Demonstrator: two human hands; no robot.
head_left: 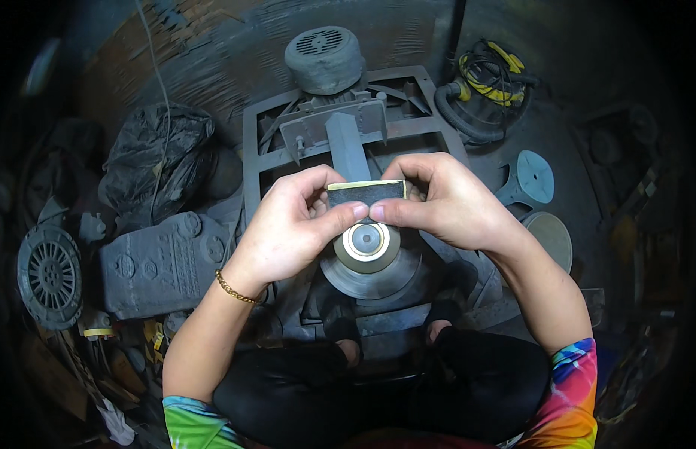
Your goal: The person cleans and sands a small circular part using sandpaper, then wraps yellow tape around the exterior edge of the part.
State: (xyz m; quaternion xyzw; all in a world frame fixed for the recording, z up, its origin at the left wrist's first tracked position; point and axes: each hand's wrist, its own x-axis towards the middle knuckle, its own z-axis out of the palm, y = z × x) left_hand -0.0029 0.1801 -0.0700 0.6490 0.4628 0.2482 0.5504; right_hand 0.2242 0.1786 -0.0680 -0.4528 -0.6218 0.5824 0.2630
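A small dark rectangular piece with a pale yellowish upper edge is pinched between both hands; its exact kind I cannot make out. My left hand grips its left end, thumb across the face and fingers curled behind. My right hand holds the right end the same way, and the two thumb tips nearly meet at the lower edge. Just below the thumbs sits a round metal spindle hub on a wider grey wheel. Whether the piece touches the hub cannot be told from here.
A dusty electric motor stands on the metal machine frame beyond my hands. To the right are a hose vacuum and a blue stool. A black plastic bag and a grey cast housing lie left.
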